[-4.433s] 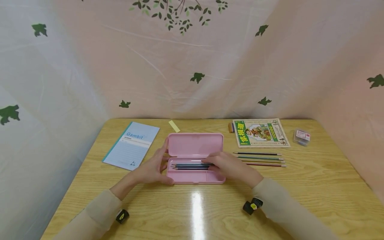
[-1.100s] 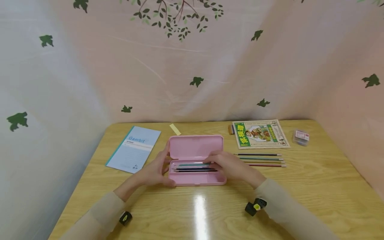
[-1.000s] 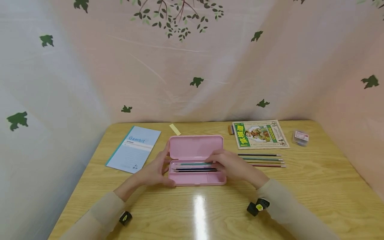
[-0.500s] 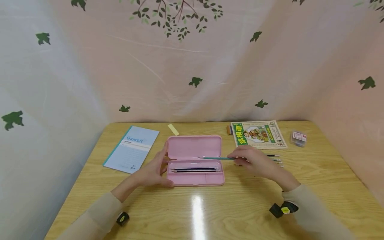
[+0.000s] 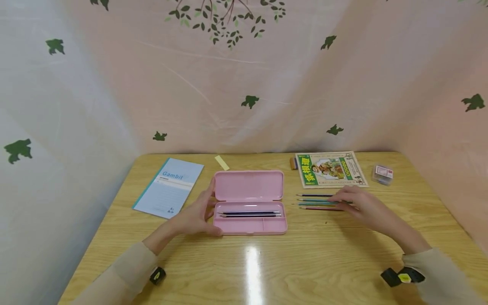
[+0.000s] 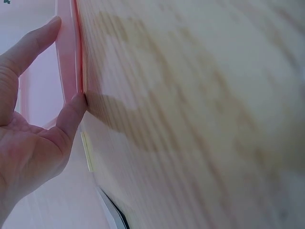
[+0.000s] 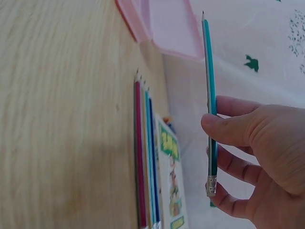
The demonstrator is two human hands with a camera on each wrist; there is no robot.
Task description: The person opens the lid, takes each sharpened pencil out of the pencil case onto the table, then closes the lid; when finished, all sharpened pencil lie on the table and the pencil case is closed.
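Observation:
The pink pencil case (image 5: pixel 249 185) lies with its lid up. Dark pencils (image 5: pixel 248 215) lie in its long compartment. My left hand (image 5: pixel 192 217) stays at the case's left end, spread, its thumb at the front corner and a finger along the lid's side. In the left wrist view, fairly straight digits touch the pink edge. My right hand (image 5: pixel 358 205) pinches a teal pencil (image 7: pixel 211 90) between thumb and fingers, the sharpened tip pointing left. It is over a row of pencils (image 7: pixel 141 157) on the table, among them a red pencil (image 5: pixel 316 208) and a black pencil (image 5: pixel 312 195).
A blue notebook (image 5: pixel 167 188) lies on the left and a yellow strip (image 5: pixel 221 162) behind the case. At the back right are an illustrated booklet (image 5: pixel 329 169), a brown-and-blue eraser-like block (image 5: pixel 293 163) and a small clear box (image 5: pixel 383 174). Cloth hangs behind the table (image 5: pixel 228 262).
My right hand has lifted the teal pencil out of the case and carried it right, over the row of pencils. The left hand has stayed at the case.

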